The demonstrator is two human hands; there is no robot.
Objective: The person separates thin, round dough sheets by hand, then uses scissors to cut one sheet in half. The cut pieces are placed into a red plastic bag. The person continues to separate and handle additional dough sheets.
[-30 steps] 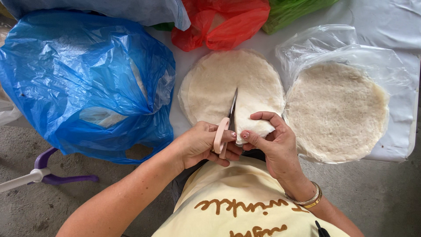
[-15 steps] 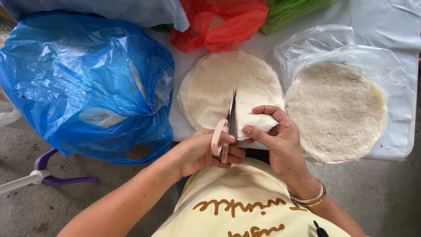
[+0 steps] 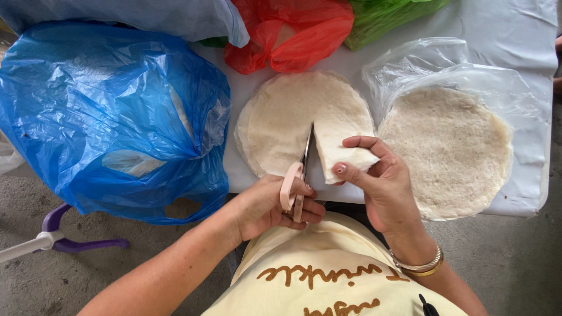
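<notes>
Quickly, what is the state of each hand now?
Left hand: closed on the pink-handled scissors, blades in the round flatbread stack.
Right hand: closed, pinching the cut flap of that stack.

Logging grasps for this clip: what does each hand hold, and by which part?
Left hand holds scissors by the pink handle loops; right hand pinches the cut edge of the round flatbread stack.

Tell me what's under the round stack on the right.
The right-hand round stack lies on an opened clear plastic bag, on the white table. Anything beneath the stack's middle is hidden.
</notes>
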